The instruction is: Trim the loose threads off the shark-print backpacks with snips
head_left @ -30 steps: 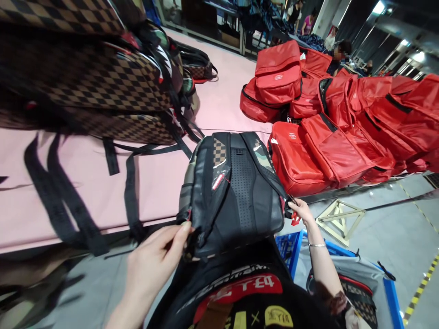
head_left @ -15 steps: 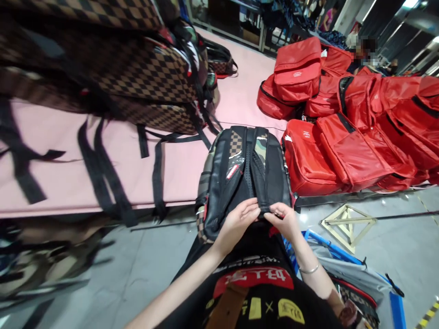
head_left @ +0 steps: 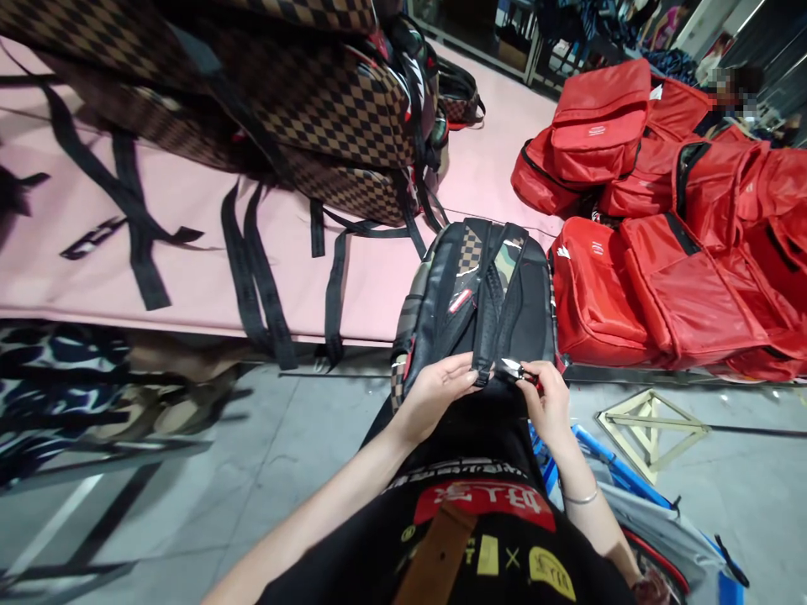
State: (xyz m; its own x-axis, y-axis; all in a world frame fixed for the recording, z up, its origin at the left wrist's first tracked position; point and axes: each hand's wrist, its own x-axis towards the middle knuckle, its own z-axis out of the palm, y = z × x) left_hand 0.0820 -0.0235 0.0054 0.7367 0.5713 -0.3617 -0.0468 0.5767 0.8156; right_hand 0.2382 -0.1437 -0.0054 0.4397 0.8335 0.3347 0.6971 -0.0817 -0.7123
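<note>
The left hand (head_left: 436, 393) pinches the lower end of a black strap (head_left: 485, 343); the right hand (head_left: 550, 405), just beside it, grips a small metal-tipped tool (head_left: 512, 368). Their backpack (head_left: 533, 307) extends away beyond both hands, straps upward, at the pink counter's (head_left: 369, 294) edge. Farther off, red bags (head_left: 602, 290) lie right, checkered bags (head_left: 340, 101) left.

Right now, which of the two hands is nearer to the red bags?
Right. The right hand is near the front corner of the red bags; the left hand is farther off, at the black strap on the backpack.
</note>
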